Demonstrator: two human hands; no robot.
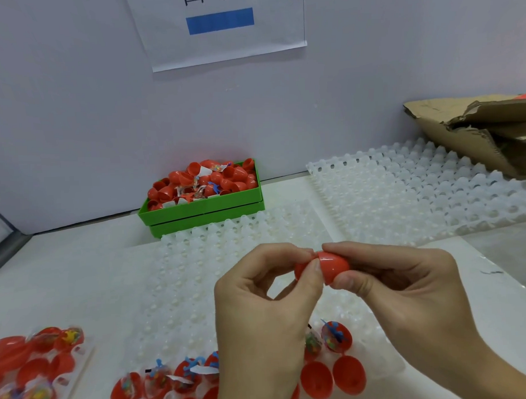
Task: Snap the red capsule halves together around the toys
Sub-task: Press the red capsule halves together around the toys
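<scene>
Left hand (268, 291) pinches the small half of the red capsule (323, 267); right hand (408, 286) pinches the larger dome. Capsule held mid-air, above the near white tray (228, 278). Shell likely light, stiff, glossy-slick; grip domes, not seam. Green bin (202, 207) far.

Red capsule (332, 264), green bin (202, 206), white trays (404, 194)
</scene>
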